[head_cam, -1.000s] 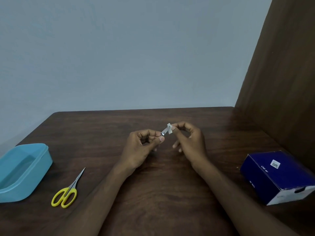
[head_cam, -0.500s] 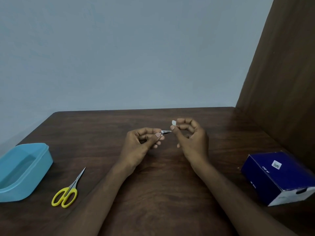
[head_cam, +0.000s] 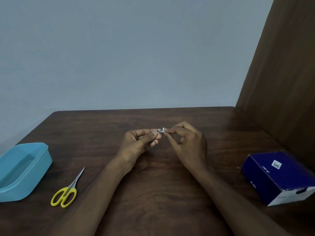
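Over the middle of the dark wooden table [head_cam: 153, 193], my left hand [head_cam: 139, 143] pinches a small silvery metal piece [head_cam: 158, 131] between thumb and fingers. My right hand [head_cam: 185, 142] pinches a tiny white scrap [head_cam: 163, 129] at its fingertips, touching the end of the metal piece. Both hands are raised a little above the tabletop. What the metal piece is cannot be made out at this size.
A light blue plastic container [head_cam: 23, 169] stands at the left edge. Yellow-handled scissors [head_cam: 66, 191] lie beside it, blades pointing away. A dark blue cardboard box [head_cam: 281, 176] sits at the right. A brown wooden panel [head_cam: 281, 82] rises along the right side.
Half a second ago my right hand held the white scrap apart from the metal piece. It has now come back left, and the scrap meets the metal piece again.
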Motion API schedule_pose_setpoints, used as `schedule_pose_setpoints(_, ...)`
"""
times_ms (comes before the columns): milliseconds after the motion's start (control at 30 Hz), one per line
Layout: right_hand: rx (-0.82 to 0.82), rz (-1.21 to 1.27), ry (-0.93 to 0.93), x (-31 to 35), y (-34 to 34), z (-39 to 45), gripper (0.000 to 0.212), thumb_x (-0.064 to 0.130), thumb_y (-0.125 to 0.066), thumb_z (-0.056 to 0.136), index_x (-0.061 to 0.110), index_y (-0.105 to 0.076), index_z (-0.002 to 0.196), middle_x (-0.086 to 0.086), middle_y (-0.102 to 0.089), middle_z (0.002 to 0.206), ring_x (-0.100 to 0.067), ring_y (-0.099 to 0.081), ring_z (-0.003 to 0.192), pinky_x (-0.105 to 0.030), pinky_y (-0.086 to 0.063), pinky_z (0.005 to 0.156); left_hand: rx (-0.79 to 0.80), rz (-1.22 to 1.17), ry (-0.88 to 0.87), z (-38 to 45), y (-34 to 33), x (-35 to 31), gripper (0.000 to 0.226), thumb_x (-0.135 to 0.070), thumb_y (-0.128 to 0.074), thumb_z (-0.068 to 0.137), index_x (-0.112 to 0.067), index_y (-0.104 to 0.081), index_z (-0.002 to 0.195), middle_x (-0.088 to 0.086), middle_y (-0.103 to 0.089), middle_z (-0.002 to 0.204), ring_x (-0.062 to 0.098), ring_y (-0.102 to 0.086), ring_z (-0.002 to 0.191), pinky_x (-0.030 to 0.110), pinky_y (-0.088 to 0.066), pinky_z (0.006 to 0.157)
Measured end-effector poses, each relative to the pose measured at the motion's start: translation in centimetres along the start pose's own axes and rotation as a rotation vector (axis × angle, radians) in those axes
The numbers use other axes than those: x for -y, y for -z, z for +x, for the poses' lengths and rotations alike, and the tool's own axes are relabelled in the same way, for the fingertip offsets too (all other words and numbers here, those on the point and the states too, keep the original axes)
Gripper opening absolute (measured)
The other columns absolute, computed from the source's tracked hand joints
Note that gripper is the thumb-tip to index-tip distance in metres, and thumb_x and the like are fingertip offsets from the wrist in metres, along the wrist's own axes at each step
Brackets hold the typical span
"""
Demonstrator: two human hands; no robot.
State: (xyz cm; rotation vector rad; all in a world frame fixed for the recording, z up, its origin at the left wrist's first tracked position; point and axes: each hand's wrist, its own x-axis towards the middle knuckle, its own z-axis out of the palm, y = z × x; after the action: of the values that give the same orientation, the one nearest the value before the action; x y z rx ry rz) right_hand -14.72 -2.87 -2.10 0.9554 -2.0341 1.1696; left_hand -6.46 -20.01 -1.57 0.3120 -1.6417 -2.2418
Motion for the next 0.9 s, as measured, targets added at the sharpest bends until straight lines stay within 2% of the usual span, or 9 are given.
schedule_pose_setpoints(167,0.023,0.032,0.048,0.4,-0.2,0.0,0.003,0.027,-0.084,0.093,0.027,-0.081,0.091,0.014,-0.068,0.091,-0.011,-0.050,0.048,-0.026,-0.041,0.051,0.013,0.042,0.027,-0.2,0.1,-0.2,0.014,-0.009,-0.076,0.093,-0.002,-0.081,0.104,0.009,-0.082,0.091,0.006,-0.074,0.073,0.015,-0.061,0.072)
schedule_pose_setpoints(333,0.075,0.012,-0.063,-0.8,0.2,0.1,0.003,0.033,-0.083,0.091,0.034,-0.081,0.093,0.017,-0.067,0.091,-0.010,-0.053,0.051,-0.029,-0.043,0.051,0.027,0.038,0.022,-0.5,-0.1,-0.4,0.020,-0.022,-0.082,0.078,-0.010,-0.084,0.094,0.010,-0.082,0.090,0.006,-0.073,0.070,0.015,-0.061,0.070)
schedule_pose_setpoints(500,0.057,0.053,0.028,-0.1,-0.2,0.1,0.002,0.027,-0.084,0.092,0.027,-0.082,0.093,0.015,-0.068,0.091,-0.011,-0.050,0.050,-0.024,-0.041,0.051,0.048,0.057,0.018,-0.4,0.0,-0.4,0.023,-0.022,-0.082,0.080,-0.009,-0.084,0.098,0.010,-0.082,0.092,0.007,-0.073,0.073,0.016,-0.061,0.072)
schedule_pose_setpoints(667,0.058,0.016,-0.033,-1.1,0.1,0.2,0.002,0.032,-0.083,0.092,0.031,-0.081,0.093,0.016,-0.069,0.092,-0.007,-0.050,0.050,-0.031,-0.046,0.051,0.041,0.054,0.018,-0.5,-0.1,-0.4,0.016,-0.023,-0.082,0.079,-0.013,-0.086,0.091,0.010,-0.082,0.091,0.006,-0.073,0.071,0.015,-0.061,0.071)
schedule_pose_setpoints(800,0.075,0.086,0.052,-0.4,-0.1,0.2,0.001,0.025,-0.083,0.093,0.025,-0.083,0.095,0.014,-0.067,0.091,-0.011,-0.046,0.049,-0.018,-0.036,0.053,0.064,0.067,0.016,-0.6,0.1,-0.4,0.015,-0.021,-0.081,0.083,-0.012,-0.086,0.094,0.010,-0.083,0.093,0.006,-0.073,0.073,0.016,-0.061,0.072)
schedule_pose_setpoints(900,0.083,0.054,0.006,-0.9,-0.1,0.2,0.002,0.028,-0.083,0.093,0.028,-0.082,0.094,0.015,-0.068,0.091,-0.009,-0.048,0.049,-0.021,-0.036,0.053,0.053,0.060,0.012,-0.6,0.0,-0.4,0.013,-0.021,-0.081,0.082,-0.013,-0.086,0.092,0.009,-0.082,0.091,0.006,-0.072,0.072,0.016,-0.061,0.073)
